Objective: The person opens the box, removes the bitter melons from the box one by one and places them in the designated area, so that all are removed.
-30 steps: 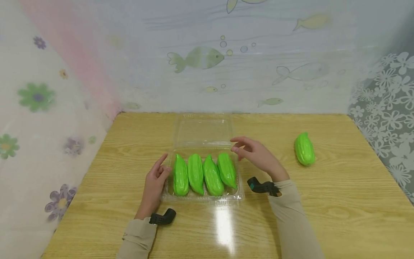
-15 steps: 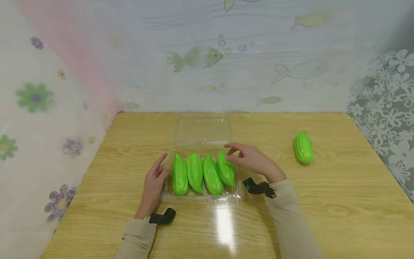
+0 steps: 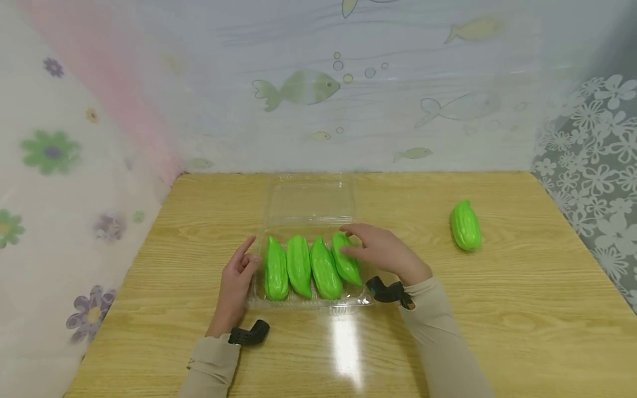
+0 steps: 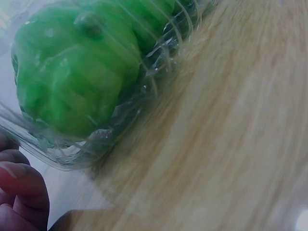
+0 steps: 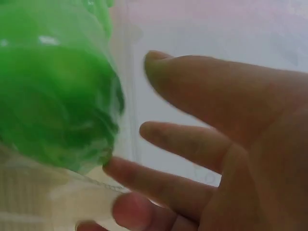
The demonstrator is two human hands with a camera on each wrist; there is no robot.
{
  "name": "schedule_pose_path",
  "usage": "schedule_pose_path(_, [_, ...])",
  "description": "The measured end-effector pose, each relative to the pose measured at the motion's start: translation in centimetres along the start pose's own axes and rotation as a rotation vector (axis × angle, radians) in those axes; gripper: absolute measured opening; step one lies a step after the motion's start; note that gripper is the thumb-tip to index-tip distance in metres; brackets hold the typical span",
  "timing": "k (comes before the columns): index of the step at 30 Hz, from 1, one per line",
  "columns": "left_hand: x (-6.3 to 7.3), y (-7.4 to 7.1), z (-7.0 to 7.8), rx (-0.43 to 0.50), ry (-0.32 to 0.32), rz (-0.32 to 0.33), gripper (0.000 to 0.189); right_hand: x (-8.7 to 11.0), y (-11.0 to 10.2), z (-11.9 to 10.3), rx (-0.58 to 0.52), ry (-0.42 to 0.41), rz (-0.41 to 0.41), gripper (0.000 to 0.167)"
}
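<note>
Several shiny green bitter melons (image 3: 299, 266) lie side by side in a clear plastic clamshell box (image 3: 318, 303), its lid (image 3: 311, 202) folded back. At the box's right side, my right hand (image 3: 385, 253) reaches over the rightmost melon (image 3: 346, 270), the thumb overlapping it in the head view. The right wrist view shows that hand's fingers (image 5: 163, 183) spread and extended beside this green melon (image 5: 53, 96). On the left, my left hand (image 3: 235, 287) rests against the box's side wall, index finger pointing forward. Its fingertips (image 4: 19, 185) are right at the box corner in the left wrist view.
One more green bitter melon (image 3: 465, 225) lies on the wooden table (image 3: 507, 309) to the right. Behind the table hangs a pale curtain (image 3: 298, 132) printed with fish. Each wrist wears a black camera mount (image 3: 250, 333).
My right hand has moved left and slightly down from beside the box to over the rightmost bitter melon. The left hand stays in place.
</note>
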State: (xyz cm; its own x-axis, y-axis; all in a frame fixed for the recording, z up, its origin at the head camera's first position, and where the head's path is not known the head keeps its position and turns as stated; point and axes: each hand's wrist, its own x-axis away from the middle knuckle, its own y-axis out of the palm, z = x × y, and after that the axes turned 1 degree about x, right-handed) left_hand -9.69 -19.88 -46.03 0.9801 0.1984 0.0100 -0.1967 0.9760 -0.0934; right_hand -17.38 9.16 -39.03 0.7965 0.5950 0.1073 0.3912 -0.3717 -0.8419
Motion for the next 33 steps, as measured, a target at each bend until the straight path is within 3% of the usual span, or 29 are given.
schedule_pose_path(6, [-0.5, -0.2, -1.6, -0.025, 0.013, 0.007, 0.043, -0.4, 0.9, -0.5, 0.132, 0.041, -0.027, 0.059])
schedule_pose_path(16, [-0.5, -0.1, -1.4, -0.031, 0.039, -0.001, 0.044, 0.2, 1.2, -2.4, 0.304, 0.13, -0.045, 0.077])
schedule_pose_path(22, [-0.5, -0.2, -1.3, -0.041, 0.039, 0.004, 0.044, 0.3, 1.3, -2.7, 0.338, 0.139, -0.079, 0.078])
schedule_pose_path(33, [-0.4, -0.1, -1.3, -0.034, 0.022, -0.001, 0.044, 0.2, 1.6, -2.5, 0.327, 0.132, -0.049, 0.067])
